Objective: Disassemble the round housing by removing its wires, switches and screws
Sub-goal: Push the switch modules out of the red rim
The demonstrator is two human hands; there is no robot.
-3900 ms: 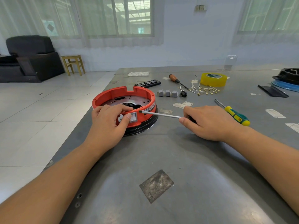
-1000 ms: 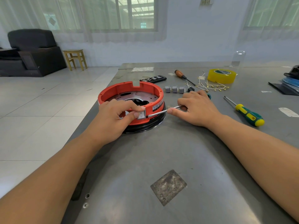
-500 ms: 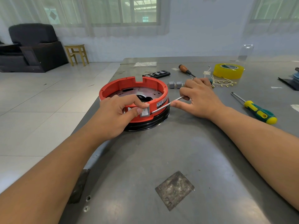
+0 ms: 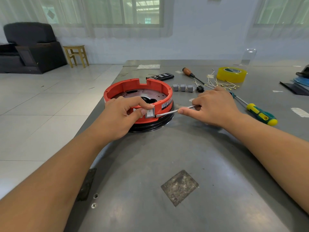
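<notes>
The left hand (image 4: 120, 118) is pinching the stiff housing (image 4: 138, 96) rim beside the snug-looking switch (image 4: 150, 113), while the right hand (image 4: 212, 109), fingers clamped on the screwdriver (image 4: 173, 111), is prying.

Rocker switch (image 4: 149, 113) in the wall of the red housing (image 4: 160, 94): marks "O" and "I". White label (image 4: 165, 105), just right of the switch: print too small to read.

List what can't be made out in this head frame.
- Screwdriver handle: hidden inside right hand.
- Tip at the rocker switch: too small to tell if it is under the bezel.
- Housing label text: too small.
- Black and blue items: cut off by the right edge.
</notes>
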